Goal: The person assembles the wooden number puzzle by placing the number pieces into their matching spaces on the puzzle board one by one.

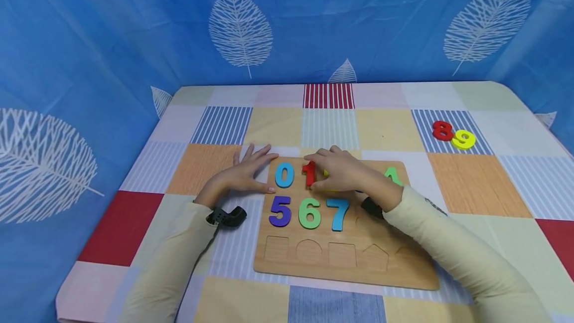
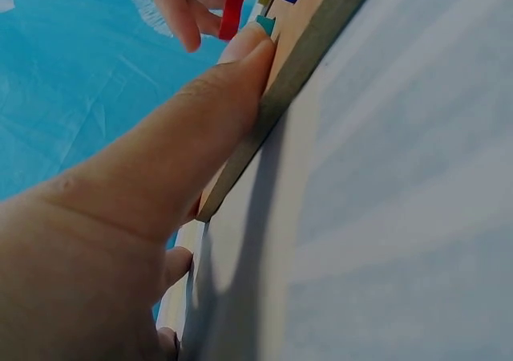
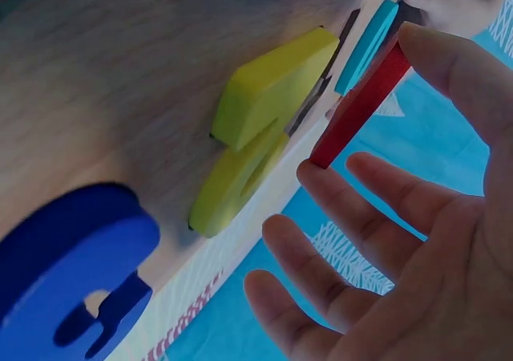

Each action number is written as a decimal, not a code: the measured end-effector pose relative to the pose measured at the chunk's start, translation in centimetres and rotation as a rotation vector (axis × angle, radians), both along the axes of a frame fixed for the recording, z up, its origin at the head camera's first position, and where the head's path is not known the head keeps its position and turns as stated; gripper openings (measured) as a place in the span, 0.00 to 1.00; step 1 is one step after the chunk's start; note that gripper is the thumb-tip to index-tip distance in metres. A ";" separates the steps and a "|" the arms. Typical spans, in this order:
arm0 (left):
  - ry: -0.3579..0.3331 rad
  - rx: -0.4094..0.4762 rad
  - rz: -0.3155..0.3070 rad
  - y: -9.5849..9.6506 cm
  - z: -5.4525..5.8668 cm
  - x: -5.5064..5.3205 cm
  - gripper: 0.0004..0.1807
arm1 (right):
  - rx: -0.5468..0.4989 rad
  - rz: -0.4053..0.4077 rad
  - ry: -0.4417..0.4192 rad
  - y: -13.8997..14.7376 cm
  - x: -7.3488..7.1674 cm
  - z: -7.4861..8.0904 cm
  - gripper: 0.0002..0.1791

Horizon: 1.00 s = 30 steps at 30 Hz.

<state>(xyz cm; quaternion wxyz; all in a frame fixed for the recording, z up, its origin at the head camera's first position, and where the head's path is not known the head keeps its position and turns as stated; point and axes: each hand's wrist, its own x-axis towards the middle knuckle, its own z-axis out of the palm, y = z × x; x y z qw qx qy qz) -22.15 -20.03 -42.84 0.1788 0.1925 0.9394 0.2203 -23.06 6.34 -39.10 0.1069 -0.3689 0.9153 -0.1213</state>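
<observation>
My right hand [image 1: 343,171] pinches the red number 1 [image 3: 361,108] by its two ends, between thumb and index finger. The piece stands raised over the top row of the wooden number board [image 1: 287,267], beside its dark slot. At the board's left edge rests my left hand [image 1: 239,176], fingers spread, its thumb by the light-blue 0 [image 1: 284,175]. The right wrist view has the yellow 2 [image 3: 280,88] and blue 3 [image 3: 64,253] on the board; from the head, the right hand mostly hides both. A green 4 [image 1: 393,175] sits farther right.
Purple 5 [image 1: 280,212], green 6 [image 1: 309,213] and blue 7 [image 1: 338,214] lie in the second row. Below them run shape recesses [image 1: 343,254]. A red 8 [image 1: 442,130] and yellow 9 [image 1: 464,139] lie on the patchwork tablecloth [image 1: 480,183], far right.
</observation>
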 end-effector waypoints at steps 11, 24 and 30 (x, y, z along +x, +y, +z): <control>-0.004 0.024 -0.004 -0.1 -0.2 0.1 0.49 | 0.072 -0.024 -0.023 -0.6 0.0 -0.3 0.36; 0.008 0.002 -0.003 -0.1 0.0 0.0 0.49 | 0.105 -0.020 0.023 -0.7 0.1 -0.1 0.38; 0.007 -0.001 0.000 -0.1 -0.1 0.0 0.49 | 0.100 -0.021 0.017 0.0 -0.2 0.0 0.38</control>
